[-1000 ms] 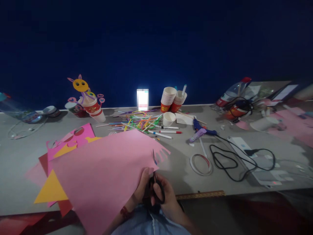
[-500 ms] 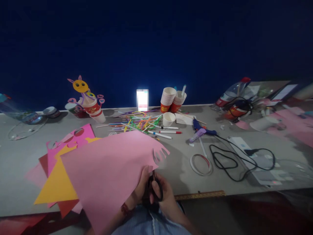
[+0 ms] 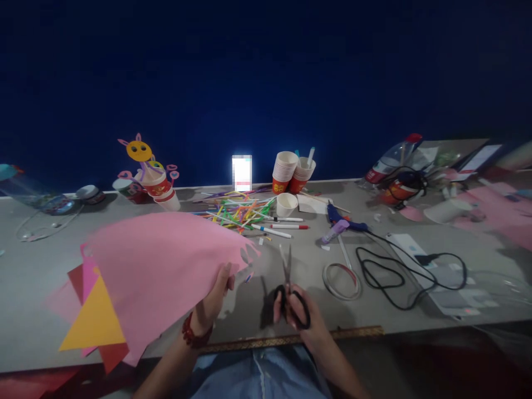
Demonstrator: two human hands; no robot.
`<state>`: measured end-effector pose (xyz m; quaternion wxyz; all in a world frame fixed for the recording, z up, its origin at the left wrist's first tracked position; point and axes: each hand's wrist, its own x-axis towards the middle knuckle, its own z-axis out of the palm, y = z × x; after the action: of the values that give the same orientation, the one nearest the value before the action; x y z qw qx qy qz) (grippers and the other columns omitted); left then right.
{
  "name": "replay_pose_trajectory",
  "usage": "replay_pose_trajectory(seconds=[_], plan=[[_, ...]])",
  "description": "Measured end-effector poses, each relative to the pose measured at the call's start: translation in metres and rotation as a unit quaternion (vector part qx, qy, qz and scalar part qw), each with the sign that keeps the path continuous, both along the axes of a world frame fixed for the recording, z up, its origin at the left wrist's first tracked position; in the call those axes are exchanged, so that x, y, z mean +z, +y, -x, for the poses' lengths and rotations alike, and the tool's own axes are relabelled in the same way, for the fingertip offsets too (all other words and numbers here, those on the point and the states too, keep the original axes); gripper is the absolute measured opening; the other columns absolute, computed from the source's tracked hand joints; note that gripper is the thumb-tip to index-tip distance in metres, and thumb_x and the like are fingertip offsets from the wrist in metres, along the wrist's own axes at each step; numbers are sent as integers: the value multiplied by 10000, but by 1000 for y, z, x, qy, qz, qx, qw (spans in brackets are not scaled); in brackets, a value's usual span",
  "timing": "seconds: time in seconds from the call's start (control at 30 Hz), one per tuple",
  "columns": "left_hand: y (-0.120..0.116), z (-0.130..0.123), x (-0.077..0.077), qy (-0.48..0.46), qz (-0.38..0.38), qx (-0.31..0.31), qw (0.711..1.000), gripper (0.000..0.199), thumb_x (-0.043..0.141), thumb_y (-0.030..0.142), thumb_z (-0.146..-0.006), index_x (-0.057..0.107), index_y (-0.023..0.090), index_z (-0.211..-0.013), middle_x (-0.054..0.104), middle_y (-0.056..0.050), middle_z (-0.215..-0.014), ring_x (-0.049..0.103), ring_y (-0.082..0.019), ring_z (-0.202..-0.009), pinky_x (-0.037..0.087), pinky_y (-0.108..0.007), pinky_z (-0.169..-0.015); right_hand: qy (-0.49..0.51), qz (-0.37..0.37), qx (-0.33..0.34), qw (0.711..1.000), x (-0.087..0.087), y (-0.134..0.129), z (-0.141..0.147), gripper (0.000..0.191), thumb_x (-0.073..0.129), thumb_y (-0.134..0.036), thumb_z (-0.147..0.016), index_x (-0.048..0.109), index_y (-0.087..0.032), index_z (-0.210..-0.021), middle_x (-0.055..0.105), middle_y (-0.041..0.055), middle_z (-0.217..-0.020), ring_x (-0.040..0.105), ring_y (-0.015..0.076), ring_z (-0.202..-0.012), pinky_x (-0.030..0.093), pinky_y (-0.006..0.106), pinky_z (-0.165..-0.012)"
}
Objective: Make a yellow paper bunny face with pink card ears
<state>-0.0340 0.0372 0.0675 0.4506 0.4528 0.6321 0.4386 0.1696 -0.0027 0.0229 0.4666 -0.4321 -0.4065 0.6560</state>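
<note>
Grey table [image 3: 29, 293], layered coloured paper [image 3: 95, 324], colourful sticks [image 3: 241, 213], markers [image 3: 290, 226], paper cups [image 3: 284, 172], blue glue gun [image 3: 349, 224], white power strip [image 3: 402, 245]

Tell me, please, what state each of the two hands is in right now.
Left hand: closed on the edge of the pink sheet.
Right hand: holding the scissors, blades slightly apart and clear of the sheet.

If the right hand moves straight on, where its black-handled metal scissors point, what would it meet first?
Probably the slim white-and-blue marker, lying just beyond the tips of the scissors in the right hand. The height is unclear, so they might pass above it.
</note>
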Motion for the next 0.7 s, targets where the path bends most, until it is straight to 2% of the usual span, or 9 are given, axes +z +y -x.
replay_pose_trajectory(seconds=[0.07, 0.2, 0.33, 0.4, 0.47, 0.53, 0.57, 0.63, 0.7], plan=[[3, 3, -1, -11, -30, -30, 999, 548, 512, 576, -879, 498, 208, -474, 381, 40, -456, 364, -120, -466, 333, -258, -529, -11, 9, -16, 1000, 5, 4, -10, 483, 588, -647, -827, 568, -164, -821, 614, -5, -547, 341, 66, -389, 199, 204, -387], [12, 5, -7, -115, -13, -52, 992, 538, 553, 548, -858, 500, 192, -458, 416, 39, -450, 350, -103, -459, 301, -255, -498, -51, 39, -2, 998, 8, 9, -13, 483, 607, -657, -798, 536, -180, -777, 639, 6, -573, 332, 68, -378, 195, 209, -384], [23, 10, -3, -208, -6, -33, 978, 441, 611, 500, -811, 548, 183, -511, 409, 56, -431, 361, -89, -441, 318, -227, -468, -187, 6, 23, 982, 6, 13, -11, 441, 592, -643, -800, 496, -215, -747, 627, -9, -577, 504, 132, -467, 311, 232, -445], [28, 16, 3, -254, -4, -26, 967, 357, 659, 454, -772, 589, 179, -555, 404, 64, -417, 387, -87, -441, 364, -215, -485, -344, -47, 30, 937, 6, 17, -13, 398, 620, -598, -794, 507, -222, -728, 626, -10, -594, 571, 167, -550, 356, 250, -504], [33, 25, 12, -282, -4, -22, 959, 320, 689, 403, -735, 572, 188, -529, 395, 69, -394, 395, -84, -427, 420, -221, -515, -502, -98, 27, 859, 7, 20, -16, 336, 668, -538, -778, 557, -221, -768, 646, 1, -640, 603, 195, -606, 381, 269, -546], [37, 37, 21, -300, -3, -24, 954, 345, 681, 377, -727, 527, 198, -475, 371, 71, -354, 386, -79, -392, 466, -239, -541, -596, -150, 31, 788, 9, 22, -19, 287, 696, -474, -774, 603, -217, -858, 684, 31, -737, 639, 233, -700, 419, 294, -598], [39, 42, 26, -308, -2, -29, 951, 361, 669, 370, -730, 513, 201, -452, 348, 71, -327, 379, -78, -372, 478, -246, -545, -617, -178, 38, 766, 10, 23, -20, 275, 705, -439, -772, 615, -213, -899, 697, 49, -797, 650, 253, -766, 442, 308, -637], [41, 53, 34, -322, -4, -39, 946, 412, 648, 365, -740, 473, 204, -404, 324, 62, -292, 367, -77, -345, 482, -251, -533, -625, -228, 53, 745, 11, 26, -22, 267, 719, -369, -761, 628, -207, -952, 704, 79, -914, 646, 282, -882, 473, 341, -723], [42, 60, 38, -330, -21, -51, 942, 482, 633, 383, -754, 419, 207, -360, 293, 52, -272, 353, -80, -330, 455, -245, -485, -601, -246, 52, 759, 9, 27, -23, 283, 722, -333, -748, 630, -200, -980, 700, 99, -974, 633, 301, -938, 484, 379, -791]])
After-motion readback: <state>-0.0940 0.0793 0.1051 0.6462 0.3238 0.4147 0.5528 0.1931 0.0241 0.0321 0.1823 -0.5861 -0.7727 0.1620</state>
